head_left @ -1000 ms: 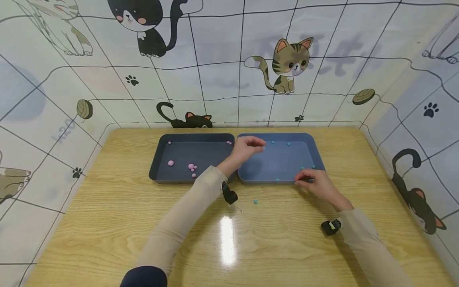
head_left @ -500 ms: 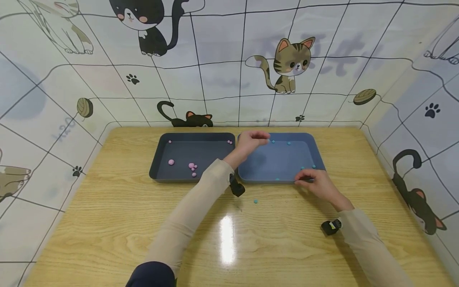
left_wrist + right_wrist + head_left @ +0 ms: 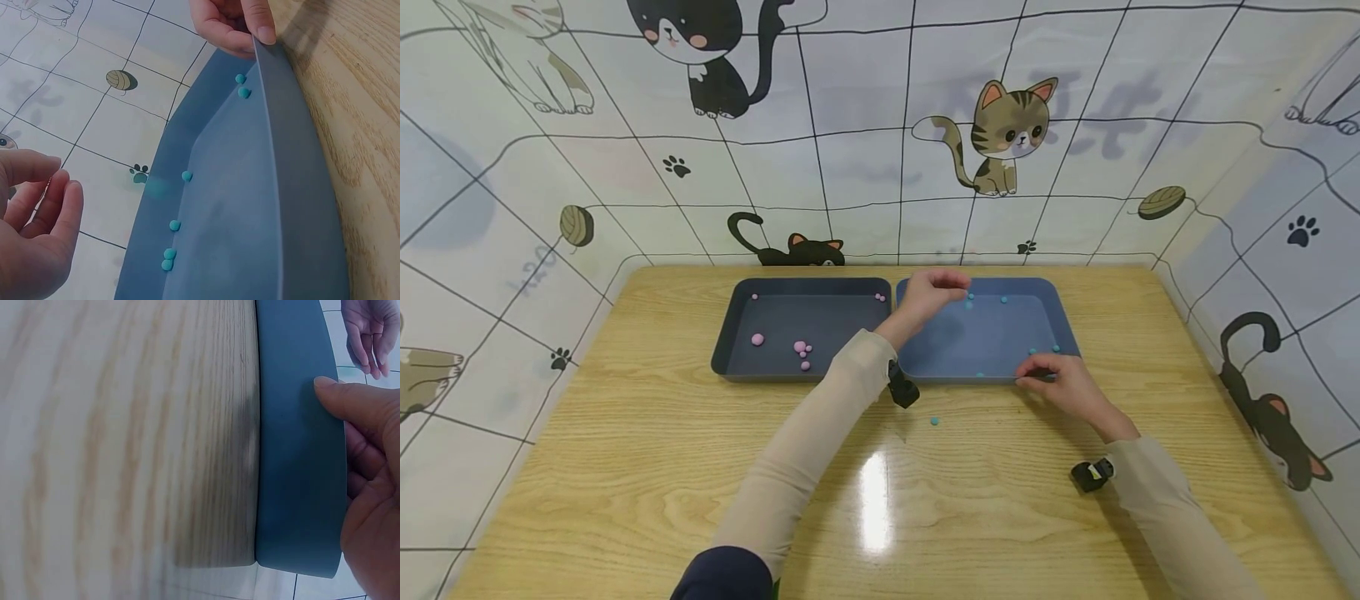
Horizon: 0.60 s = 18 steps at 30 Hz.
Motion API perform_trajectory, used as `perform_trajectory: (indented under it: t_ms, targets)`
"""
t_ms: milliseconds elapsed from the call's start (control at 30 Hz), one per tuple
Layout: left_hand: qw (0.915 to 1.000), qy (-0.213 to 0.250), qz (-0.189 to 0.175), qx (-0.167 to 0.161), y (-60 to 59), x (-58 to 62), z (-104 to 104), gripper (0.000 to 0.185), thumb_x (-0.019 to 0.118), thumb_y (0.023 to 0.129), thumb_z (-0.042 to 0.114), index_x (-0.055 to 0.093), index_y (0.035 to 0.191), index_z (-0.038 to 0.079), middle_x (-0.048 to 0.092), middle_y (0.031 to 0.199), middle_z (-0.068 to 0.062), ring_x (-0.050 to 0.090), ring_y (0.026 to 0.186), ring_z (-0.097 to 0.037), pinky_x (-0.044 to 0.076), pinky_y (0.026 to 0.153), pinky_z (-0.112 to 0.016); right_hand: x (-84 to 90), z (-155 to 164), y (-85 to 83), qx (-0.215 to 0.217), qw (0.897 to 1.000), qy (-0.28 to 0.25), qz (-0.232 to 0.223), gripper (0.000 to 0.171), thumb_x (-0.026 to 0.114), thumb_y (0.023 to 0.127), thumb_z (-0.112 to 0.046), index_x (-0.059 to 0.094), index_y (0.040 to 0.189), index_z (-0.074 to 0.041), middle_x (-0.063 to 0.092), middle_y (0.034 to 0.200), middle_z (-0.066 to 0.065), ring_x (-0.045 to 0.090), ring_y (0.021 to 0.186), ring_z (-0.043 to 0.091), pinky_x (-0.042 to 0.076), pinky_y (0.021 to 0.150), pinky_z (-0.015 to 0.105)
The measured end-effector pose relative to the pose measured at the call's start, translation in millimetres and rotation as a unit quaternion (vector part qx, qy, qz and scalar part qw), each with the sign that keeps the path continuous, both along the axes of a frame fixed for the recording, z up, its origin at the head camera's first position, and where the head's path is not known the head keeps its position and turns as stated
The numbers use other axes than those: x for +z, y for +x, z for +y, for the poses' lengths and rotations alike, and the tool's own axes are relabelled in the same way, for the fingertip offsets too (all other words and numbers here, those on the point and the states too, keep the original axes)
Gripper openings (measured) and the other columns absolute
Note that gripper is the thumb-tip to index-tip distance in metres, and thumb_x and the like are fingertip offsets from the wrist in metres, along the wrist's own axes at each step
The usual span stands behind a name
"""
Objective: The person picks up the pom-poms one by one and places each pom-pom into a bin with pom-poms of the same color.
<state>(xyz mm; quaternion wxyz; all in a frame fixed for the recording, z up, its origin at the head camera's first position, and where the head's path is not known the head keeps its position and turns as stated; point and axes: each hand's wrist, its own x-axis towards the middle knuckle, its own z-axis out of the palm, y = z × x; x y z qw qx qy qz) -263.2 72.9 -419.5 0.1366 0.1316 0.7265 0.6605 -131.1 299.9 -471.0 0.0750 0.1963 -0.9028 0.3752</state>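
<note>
My left hand (image 3: 927, 298) hovers over the back left of the blue tray (image 3: 970, 342). In the left wrist view its thumb and fingers curve loosely, with nothing visible between them. A blurred teal ball (image 3: 161, 186) shows beside those fingers, apart from them. My right hand (image 3: 1066, 385) grips the tray's near rim towards the right corner, thumb (image 3: 350, 400) on the outer wall and fingers inside. Small teal balls (image 3: 187, 176) lie along the tray's edges. One more teal ball (image 3: 934, 421) sits on the table in front of the tray.
Left of the blue tray stands a dark grey tray (image 3: 767, 321) holding several pink balls (image 3: 757, 340) of different sizes. Both trays rest on a wooden table (image 3: 647, 467). A cat-patterned cloth wall (image 3: 865, 167) rises right behind them and at both sides.
My left hand has shifted a little right and back over the blue tray. The teal ball at its fingertips has been let go and now appears below them. My right hand stays put.
</note>
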Motion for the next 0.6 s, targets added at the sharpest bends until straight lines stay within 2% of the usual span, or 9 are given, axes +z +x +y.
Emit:
perform_trajectory:
  t_ms: [133,300,600]
  targets:
    - [1.0000,0.005,0.000,0.001,0.5,-0.4,0.6,0.019,0.068,0.083,0.000,0.070,0.102,0.002,0.068,0.103,-0.009,0.062,0.090,-0.015,0.049,0.079,-0.023,0.5,0.1,0.6,0.002,1.000,-0.002,0.002,0.014,0.071,0.078,0.003,0.068,0.080,-0.011,0.066,0.077,0.006,0.060,0.070,0.005,0.050,0.061,0.024]
    - [1.0000,0.007,-0.002,-0.003,1.1,0.0,-0.3,0.019,0.068,0.084,0.000,0.070,0.102,0.001,0.068,0.102,-0.010,0.062,0.090,-0.015,0.050,0.079,-0.023,0.2,-0.3,0.3,0.000,1.000,-0.002,0.003,0.016,0.071,0.077,0.005,0.069,0.080,-0.010,0.066,0.077,0.002,0.060,0.070,0.005,0.050,0.061,0.024]
    - [0.9999,0.006,-0.011,-0.011,2.1,-2.5,-5.5,0.019,0.067,0.085,0.001,0.070,0.103,0.000,0.067,0.104,-0.010,0.062,0.092,-0.017,0.049,0.088,-0.035,-0.2,-0.3,0.1,0.001,1.000,-0.006,0.000,0.015,0.071,0.077,0.005,0.069,0.080,-0.009,0.066,0.077,0.003,0.059,0.070,0.005,0.050,0.061,0.024]
